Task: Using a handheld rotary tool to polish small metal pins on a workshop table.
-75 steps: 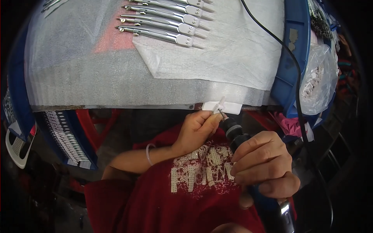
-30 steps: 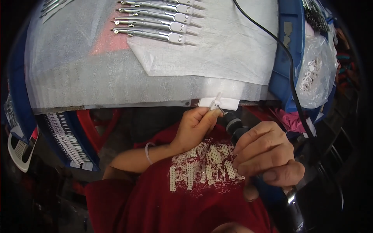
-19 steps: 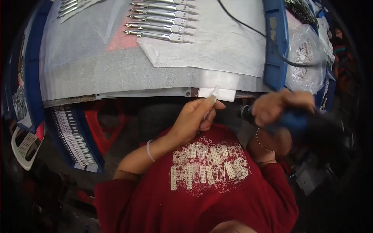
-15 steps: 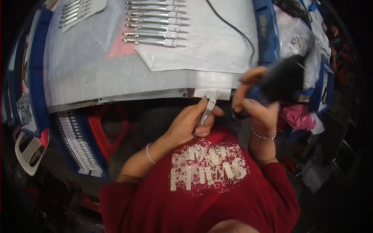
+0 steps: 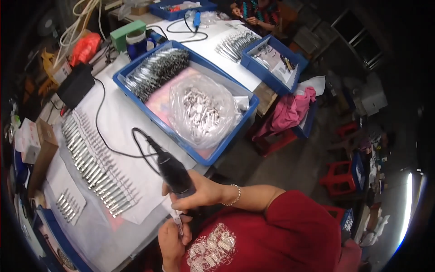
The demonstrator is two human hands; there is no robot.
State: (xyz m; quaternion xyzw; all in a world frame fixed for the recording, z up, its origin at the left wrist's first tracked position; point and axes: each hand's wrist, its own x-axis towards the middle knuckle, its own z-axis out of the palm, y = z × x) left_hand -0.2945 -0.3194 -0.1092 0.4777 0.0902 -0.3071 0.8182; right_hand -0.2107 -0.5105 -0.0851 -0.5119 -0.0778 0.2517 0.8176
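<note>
My right hand is wrapped around a black corded electric screwdriver, its working end pointing down toward my left hand. Between the closed fingers of my left hand is a slim silver metal tool with a pale flat end, close under the screwdriver. I cannot make out whether the two touch. From the screwdriver a black cable loops across the white-covered table. A long row of similar silver tools lies on the white cloth, with a smaller group on a separate sheet.
Beyond my hands, a blue tray holds stacked metal pieces and a clear bag of small silver parts. Another blue tray sits farther back. Pink cloth hangs by the table, near red stools. Another person works across.
The view has swung to the right, bringing the blue trays and bag into full sight. The screwdriver, blurred and apart before, is now brought over the tool in my left hand.
</note>
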